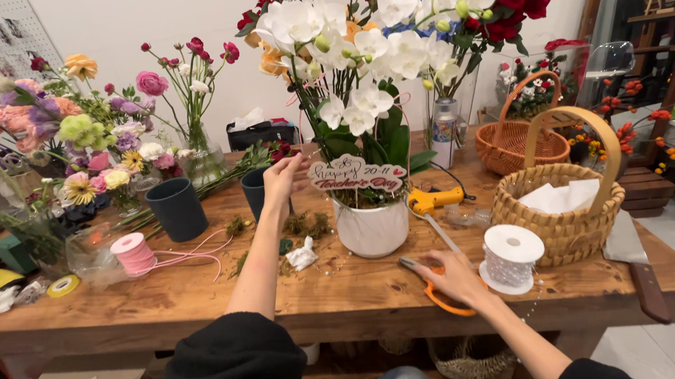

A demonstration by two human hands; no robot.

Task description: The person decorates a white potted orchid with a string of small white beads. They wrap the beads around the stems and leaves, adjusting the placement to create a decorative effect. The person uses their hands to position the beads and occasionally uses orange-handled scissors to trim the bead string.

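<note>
The left hand (283, 179) is reaching up in the middle of the frame. Its fingers are pinching together near a thin pink string, just beside the small heart-shaped card sign (357, 174). I cannot tell if the fingertips are really gripping the string. The sign is sticking up from the round white pot (372, 228) of white orchid flowers (360, 53), which is sitting in the middle of the long brown wooden table (202, 294).

The right hand (456, 278) is lying low and right of centre, close to the table's front edge. Its fingers are curling over the scissors with orange handles (438, 293), resting on top of them with the blades pointing left.

Just right of this hand a white spool of clear beaded string (510, 258) is standing. Behind the spool a woven straw basket with a tall handle (562, 207) is sitting. A yellow glue gun (433, 200) is lying beside the pot. On the left a pink spool of cord (133, 253) and a dark grey cup (177, 208) are waiting near bunches of colourful flowers (72, 129).
</note>
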